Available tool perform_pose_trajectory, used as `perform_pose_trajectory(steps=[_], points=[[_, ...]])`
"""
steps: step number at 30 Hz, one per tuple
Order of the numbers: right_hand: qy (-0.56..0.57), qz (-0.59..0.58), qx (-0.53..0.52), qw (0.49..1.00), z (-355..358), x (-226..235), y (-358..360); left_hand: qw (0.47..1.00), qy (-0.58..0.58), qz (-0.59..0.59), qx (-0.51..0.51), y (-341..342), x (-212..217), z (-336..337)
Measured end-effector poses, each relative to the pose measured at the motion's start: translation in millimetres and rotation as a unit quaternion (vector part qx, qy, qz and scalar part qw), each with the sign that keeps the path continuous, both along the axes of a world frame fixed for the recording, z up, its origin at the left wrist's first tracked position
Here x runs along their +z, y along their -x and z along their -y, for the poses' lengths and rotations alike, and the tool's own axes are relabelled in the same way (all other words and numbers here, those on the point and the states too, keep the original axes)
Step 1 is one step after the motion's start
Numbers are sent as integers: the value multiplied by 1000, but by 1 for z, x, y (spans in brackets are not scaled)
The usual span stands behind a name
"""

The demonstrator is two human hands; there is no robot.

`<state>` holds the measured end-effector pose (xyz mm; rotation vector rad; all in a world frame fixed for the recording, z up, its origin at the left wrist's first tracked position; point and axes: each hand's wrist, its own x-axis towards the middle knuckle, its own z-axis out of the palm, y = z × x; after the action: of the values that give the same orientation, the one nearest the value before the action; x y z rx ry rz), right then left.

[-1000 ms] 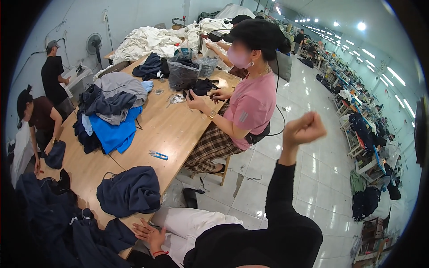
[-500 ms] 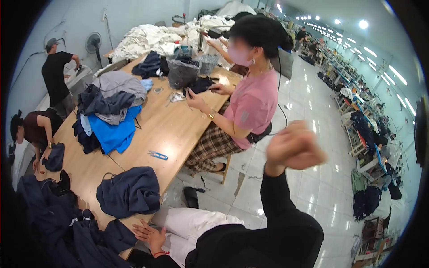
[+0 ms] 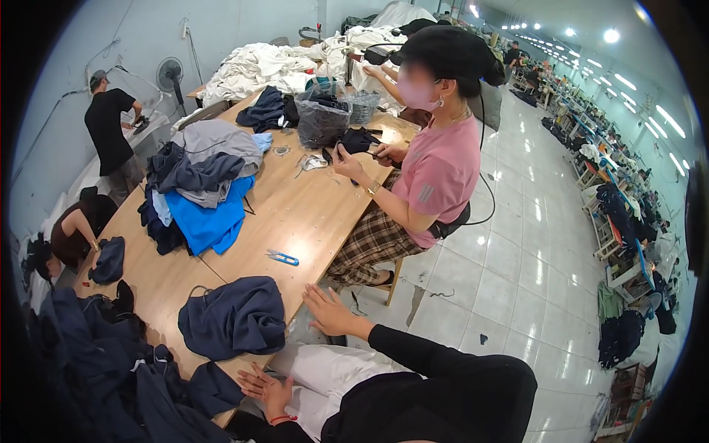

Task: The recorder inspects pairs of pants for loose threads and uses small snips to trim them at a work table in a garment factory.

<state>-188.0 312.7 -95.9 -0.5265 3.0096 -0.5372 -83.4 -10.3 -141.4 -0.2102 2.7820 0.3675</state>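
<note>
My left hand [image 3: 269, 391] rests at the table's near edge with its fingers spread, holding nothing. It is nearest to a corner of dark navy cloth [image 3: 214, 389]. My right hand [image 3: 332, 313] reaches over the table's right edge, fingers stretched out and empty. Between the two hands, on the table's side, lies a bundled navy garment [image 3: 235, 316]; neither hand appears to grip it. Farther up the wooden table [image 3: 295, 229] lies a pair of blue thread snips [image 3: 283, 258], beyond my right hand.
A heap of navy garments [image 3: 96, 362] covers the near left. Grey and blue clothes [image 3: 203, 173] are piled mid-table. A co-worker in a pink shirt [image 3: 443, 159] sits at the right edge, handling dark cloth by a grey plastic-lined container [image 3: 325, 122]. Two other people work at the left.
My right hand has come down from its raised place at the right to the table's edge, and its fingers have opened out. My left hand stays much the same; the view has shifted slightly.
</note>
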Motion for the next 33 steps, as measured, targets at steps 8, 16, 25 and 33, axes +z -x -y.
perform_pose_trajectory(steps=[8, 16, 25, 33], points=[[116, -78, 94, 986, 87, 64, 34, 1000, -1, 9, -2, 7, -12, 4], [96, -119, 84, 985, 119, -6, 54, 1000, -16, 7, -6, 4, -17, 6], [391, -13, 150, 908, 73, 159, 21, 863, -336, -375, 40, 30, 91, -16], [564, 70, 4, 822, 59, 195, 79, 788, -419, -410, 187, 28, 187, -3]])
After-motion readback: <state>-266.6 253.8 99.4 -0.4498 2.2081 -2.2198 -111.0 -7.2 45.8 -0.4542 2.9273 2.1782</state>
